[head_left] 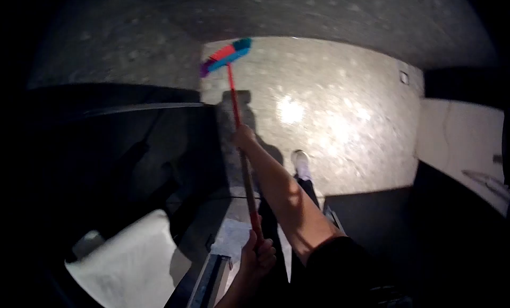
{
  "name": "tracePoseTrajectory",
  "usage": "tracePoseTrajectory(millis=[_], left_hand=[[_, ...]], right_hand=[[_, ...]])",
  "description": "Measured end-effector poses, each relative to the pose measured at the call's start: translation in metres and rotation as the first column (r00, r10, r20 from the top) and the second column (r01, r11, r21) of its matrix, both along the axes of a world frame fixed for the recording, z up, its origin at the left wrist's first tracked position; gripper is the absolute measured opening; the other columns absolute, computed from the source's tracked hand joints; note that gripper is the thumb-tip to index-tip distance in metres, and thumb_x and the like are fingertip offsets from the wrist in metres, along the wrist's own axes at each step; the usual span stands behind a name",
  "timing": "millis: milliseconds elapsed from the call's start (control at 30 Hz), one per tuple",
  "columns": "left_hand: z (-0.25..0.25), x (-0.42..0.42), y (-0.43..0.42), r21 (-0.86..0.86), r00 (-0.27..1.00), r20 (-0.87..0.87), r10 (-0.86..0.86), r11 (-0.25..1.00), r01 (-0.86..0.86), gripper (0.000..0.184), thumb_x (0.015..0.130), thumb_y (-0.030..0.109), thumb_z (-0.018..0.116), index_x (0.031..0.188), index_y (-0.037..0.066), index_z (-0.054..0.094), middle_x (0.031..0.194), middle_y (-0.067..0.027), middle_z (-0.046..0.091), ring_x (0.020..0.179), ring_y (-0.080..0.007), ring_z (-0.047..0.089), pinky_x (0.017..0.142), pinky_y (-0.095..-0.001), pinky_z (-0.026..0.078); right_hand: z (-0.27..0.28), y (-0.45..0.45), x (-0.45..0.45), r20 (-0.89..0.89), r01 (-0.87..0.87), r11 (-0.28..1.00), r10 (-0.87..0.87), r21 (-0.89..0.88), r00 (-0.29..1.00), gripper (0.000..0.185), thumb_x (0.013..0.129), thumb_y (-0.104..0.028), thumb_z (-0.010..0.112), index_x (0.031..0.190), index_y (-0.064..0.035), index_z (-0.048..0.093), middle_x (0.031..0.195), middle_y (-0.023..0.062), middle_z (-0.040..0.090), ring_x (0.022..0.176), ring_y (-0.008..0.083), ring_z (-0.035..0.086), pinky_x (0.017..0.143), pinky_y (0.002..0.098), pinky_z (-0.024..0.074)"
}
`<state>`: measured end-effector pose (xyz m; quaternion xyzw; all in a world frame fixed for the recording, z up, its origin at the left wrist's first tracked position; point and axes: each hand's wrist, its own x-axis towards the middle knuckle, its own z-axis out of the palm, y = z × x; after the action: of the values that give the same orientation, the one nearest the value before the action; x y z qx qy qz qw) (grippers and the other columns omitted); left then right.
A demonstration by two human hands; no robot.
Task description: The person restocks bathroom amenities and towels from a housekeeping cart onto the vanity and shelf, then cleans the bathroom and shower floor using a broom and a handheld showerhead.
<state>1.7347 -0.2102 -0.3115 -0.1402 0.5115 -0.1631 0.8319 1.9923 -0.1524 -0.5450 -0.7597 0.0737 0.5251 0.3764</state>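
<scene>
A broom [236, 103] with a red handle stretches away from me across the floor. Its broom head [228, 54] has blue, red, purple and dark green parts and is near the far left corner of the lit floor. My right hand [244, 138] is wrapped around the middle of the handle, with the arm reaching in from the right. Lower down, my left hand [259, 255] is closed around the near end of the handle. Whether the bristles press on the floor I cannot tell.
The pale floor [329, 95] reflects bright light. My shoe [300, 162] stands on it. A small square fitting [405, 77] is at the far right, and a white panel [457, 132] is nearer. A metal track [210, 281] and a white sheet-like object [127, 260] are at lower left; deep shadow hides the left side.
</scene>
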Motion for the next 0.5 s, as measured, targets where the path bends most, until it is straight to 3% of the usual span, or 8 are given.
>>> tracePoseTrajectory(millis=[33, 133, 167, 233, 367, 400, 433, 500], left_hand=[[-0.004, -0.008, -0.006, 0.044, 0.993, -0.079, -0.089, 0.995, 0.093, 0.044, 0.088, 0.049, 0.045, 0.129, 0.04, 0.033, 0.054, 0.0023, 0.031, 0.038, -0.0078, 0.028, 0.035, -0.0209, 0.024], [0.047, -0.018, -0.01, 0.247, 0.801, -0.228, -0.554, 0.763, 0.598, 0.041, 0.088, 0.05, 0.044, 0.126, 0.038, 0.035, 0.054, 0.0028, 0.029, 0.039, -0.0075, 0.028, 0.036, -0.0205, 0.024], [0.054, -0.058, 0.007, 0.117, 0.782, -0.166, -0.601, 0.775, 0.621, 0.043, 0.088, 0.05, 0.045, 0.126, 0.034, 0.036, 0.054, 0.0028, 0.031, 0.04, -0.0079, 0.029, 0.036, -0.0214, 0.025], [0.049, -0.081, 0.02, 0.002, 0.749, -0.065, -0.66, 0.75, 0.661, 0.044, 0.088, 0.05, 0.045, 0.126, 0.03, 0.037, 0.054, 0.0027, 0.033, 0.04, -0.0083, 0.03, 0.036, -0.0224, 0.025], [0.052, -0.07, 0.002, 0.079, 0.195, -0.179, -0.964, 0.183, 0.98, 0.045, 0.09, 0.046, 0.045, 0.127, 0.022, 0.037, 0.055, 0.0026, 0.037, 0.04, -0.0083, 0.031, 0.035, -0.0229, 0.026], [0.034, -0.053, -0.018, 0.139, 0.204, -0.211, -0.956, 0.177, 0.974, 0.044, 0.091, 0.044, 0.044, 0.126, 0.018, 0.038, 0.055, 0.0028, 0.039, 0.039, -0.0082, 0.033, 0.035, -0.022, 0.026], [0.01, -0.018, -0.051, 0.21, 0.211, -0.232, -0.95, 0.162, 0.964, 0.043, 0.092, 0.041, 0.043, 0.125, 0.015, 0.038, 0.054, 0.0031, 0.04, 0.039, -0.0082, 0.035, 0.034, -0.0211, 0.026], [-0.012, 0.059, -0.105, 0.245, 0.41, 0.063, -0.91, 0.412, 0.878, 0.037, 0.093, 0.035, 0.042, 0.124, 0.013, 0.041, 0.06, 0.0012, 0.043, 0.044, -0.0074, 0.04, 0.037, -0.0188, 0.03]], right_hand=[[-0.019, -0.01, -0.002, -0.12, 0.063, 0.998, -0.065, -0.017, 0.991, 0.033, 0.081, -0.013, 0.053, 0.11, 0.0026, 0.052, 0.102, 0.0234, 0.058, 0.095, 0.0363, 0.058, 0.076, 0.0417, 0.0505], [-0.041, -0.069, -0.087, 0.39, 0.201, 0.979, -0.198, 0.034, 0.899, 0.029, 0.08, -0.012, 0.048, 0.106, 0.0009, 0.049, 0.091, 0.0205, 0.059, 0.079, 0.0364, 0.06, 0.066, 0.0423, 0.0491], [0.004, -0.109, -0.119, 0.343, 0.448, 0.842, -0.534, 0.302, 0.773, 0.027, 0.081, -0.013, 0.049, 0.104, 0.0007, 0.048, 0.095, 0.0191, 0.059, 0.086, 0.0371, 0.057, 0.069, 0.0418, 0.0469], [-0.001, -0.142, -0.191, 0.178, 0.57, 0.818, -0.551, -0.076, 0.815, 0.025, 0.079, -0.016, 0.054, 0.096, 0.002, 0.052, 0.083, 0.0193, 0.059, 0.08, 0.0361, 0.059, 0.068, 0.0425, 0.0468], [-0.035, -0.238, -0.241, 0.242, 0.668, 0.635, -0.629, -0.388, 0.739, 0.017, 0.073, -0.015, 0.06, 0.078, 0.0006, 0.055, 0.067, 0.0151, 0.056, 0.07, 0.03, 0.062, 0.061, 0.04, 0.049], [-0.107, -0.264, -0.236, 0.49, 0.762, 0.546, -0.587, -0.348, 0.644, 0.014, 0.077, -0.011, 0.053, 0.066, -0.002, 0.053, 0.06, 0.0128, 0.055, 0.063, 0.0256, 0.062, 0.049, 0.0354, 0.0476], [-0.117, -0.311, -0.189, 0.068, 0.931, 0.32, -0.947, 0.175, 0.313, 0.014, 0.072, -0.009, 0.057, 0.067, 0.0029, 0.05, 0.056, 0.015, 0.054, 0.053, 0.0322, 0.059, 0.053, 0.0401, 0.05], [-0.059, -0.393, -0.046, 0.012, 0.748, 0.52, -0.818, -0.412, 0.576, 0.015, 0.075, -0.007, 0.051, 0.063, 0.0019, 0.054, 0.053, 0.0129, 0.055, 0.041, 0.0246, 0.056, 0.038, 0.0337, 0.0442]])
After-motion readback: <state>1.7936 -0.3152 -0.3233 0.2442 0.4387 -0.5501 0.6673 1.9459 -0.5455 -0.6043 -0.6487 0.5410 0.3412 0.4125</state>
